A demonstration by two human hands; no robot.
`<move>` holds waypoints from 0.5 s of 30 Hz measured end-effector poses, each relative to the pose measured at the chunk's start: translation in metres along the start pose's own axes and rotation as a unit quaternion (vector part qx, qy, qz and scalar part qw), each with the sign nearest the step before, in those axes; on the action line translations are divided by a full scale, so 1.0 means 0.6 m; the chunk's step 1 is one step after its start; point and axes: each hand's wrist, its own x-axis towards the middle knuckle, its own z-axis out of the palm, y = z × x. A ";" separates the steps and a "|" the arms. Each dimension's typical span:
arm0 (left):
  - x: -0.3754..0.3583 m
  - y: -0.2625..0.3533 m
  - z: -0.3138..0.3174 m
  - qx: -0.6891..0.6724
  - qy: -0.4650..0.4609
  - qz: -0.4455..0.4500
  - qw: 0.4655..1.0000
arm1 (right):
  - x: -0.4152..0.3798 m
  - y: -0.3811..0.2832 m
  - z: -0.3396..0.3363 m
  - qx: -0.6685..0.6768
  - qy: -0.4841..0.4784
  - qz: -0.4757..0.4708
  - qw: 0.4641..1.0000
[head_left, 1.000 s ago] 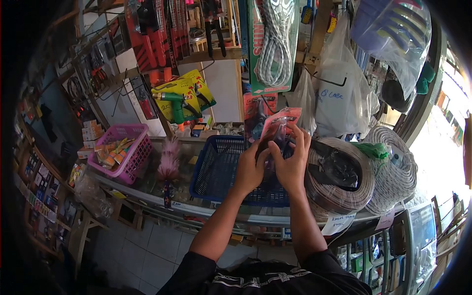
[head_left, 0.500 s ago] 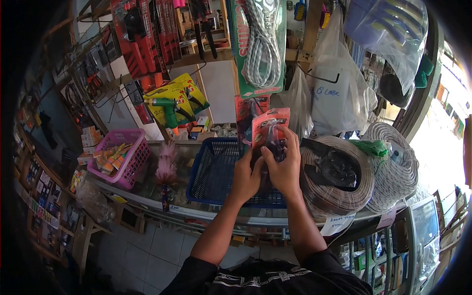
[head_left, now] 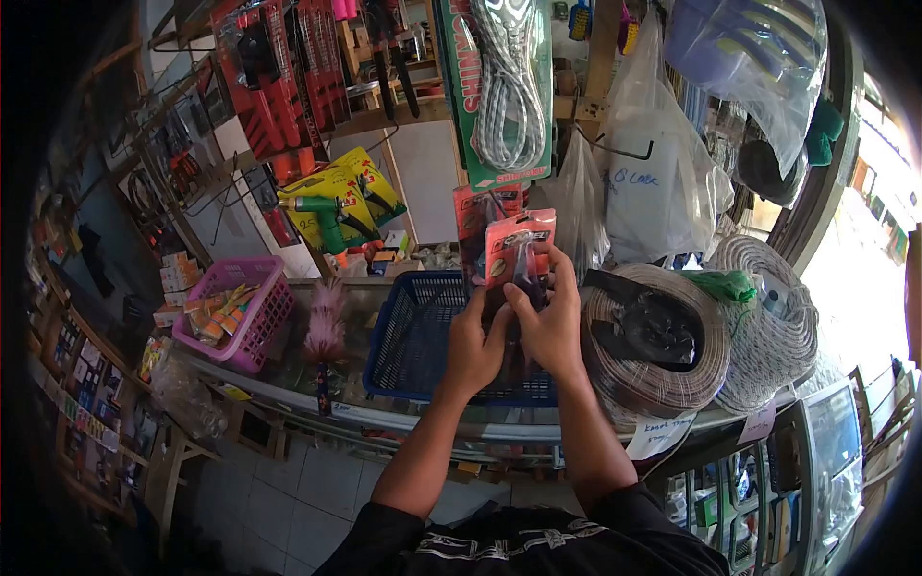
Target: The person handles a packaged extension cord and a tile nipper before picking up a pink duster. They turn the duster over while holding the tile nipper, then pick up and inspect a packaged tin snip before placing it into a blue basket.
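Observation:
In the middle of the view, a red-topped blister package point(head_left: 519, 252) with a dark item inside is held upright over a blue basket point(head_left: 408, 331). My right hand point(head_left: 549, 322) grips its right edge, thumb across the front. My left hand point(head_left: 477, 343) closes round its lower left side, fingers partly hidden behind it. Just behind it hangs a second red package point(head_left: 473, 226), close to the fingers of my left hand. Above them is a green card point(head_left: 458, 96) with a grey-white cord.
A pink basket point(head_left: 252, 331) of small packets and a pink feathery duster point(head_left: 325, 326) stand on the glass counter point(head_left: 375, 415) to the left. Coiled cable point(head_left: 711, 384) and a roped coil point(head_left: 802, 331) lie at the right. Metal hooks point(head_left: 624, 152) jut out above.
The held package and both hands have shifted slightly left. The package front now faces the camera more squarely, with less glare on it.

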 end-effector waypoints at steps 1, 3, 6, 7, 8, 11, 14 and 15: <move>0.001 0.003 -0.001 0.002 -0.003 -0.005 1.000 | 0.001 -0.001 0.000 0.001 -0.002 0.000 1.000; 0.002 0.009 -0.003 0.006 -0.009 -0.017 1.000 | 0.002 -0.003 0.000 0.001 -0.007 0.001 1.000; 0.005 0.011 -0.008 0.036 -0.015 -0.005 0.999 | 0.003 0.010 0.002 0.023 -0.010 0.015 1.000; 0.006 0.009 -0.008 0.036 -0.016 -0.009 0.999 | 0.003 0.015 0.004 0.022 -0.013 0.017 1.000; 0.005 0.003 -0.008 0.036 -0.016 -0.012 0.999 | 0.002 0.020 0.005 0.021 -0.016 0.020 0.999; 0.005 -0.004 -0.006 0.037 -0.009 0.000 0.999 | -0.002 0.028 0.009 0.009 -0.007 0.012 1.000; 0.010 -0.005 -0.008 0.027 -0.019 -0.038 0.999 | 0.002 0.029 0.013 0.013 0.000 0.006 1.000; 0.012 -0.005 -0.009 0.021 -0.026 -0.062 0.997 | 0.004 0.028 0.014 0.017 0.000 0.006 1.000</move>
